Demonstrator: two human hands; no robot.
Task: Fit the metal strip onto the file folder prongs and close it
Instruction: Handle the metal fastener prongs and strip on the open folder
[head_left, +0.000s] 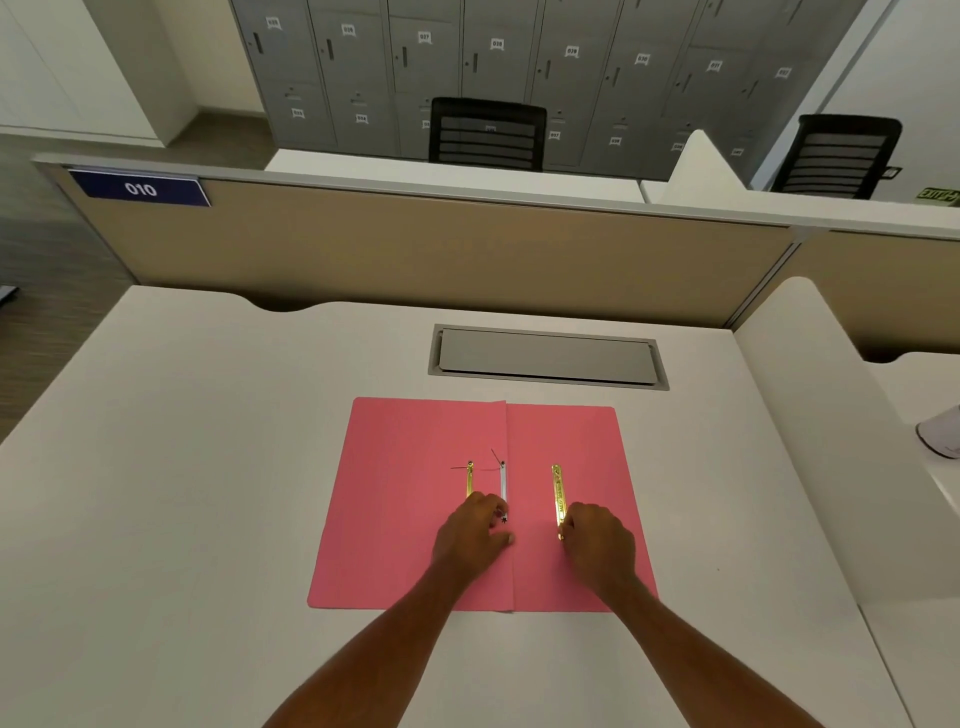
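A pink file folder (405, 519) lies open and flat on the white desk. Near its centre fold sit a gold fastener bar (469, 480) and a clear plastic strip (503, 483), with thin prongs sticking up at their far ends. My left hand (475, 538) rests on the near ends of these, fingers curled down on them. On the right leaf lies a loose gold metal strip (557, 496). My right hand (600, 543) touches the strip's near end with its fingertips; whether it grips it is unclear.
A grey cable hatch (545, 357) is set into the desk (208, 467) behind the folder. A tan partition (415, 249) bounds the far edge, a white divider (810, 415) the right side. A white container (940, 439) stands far right.
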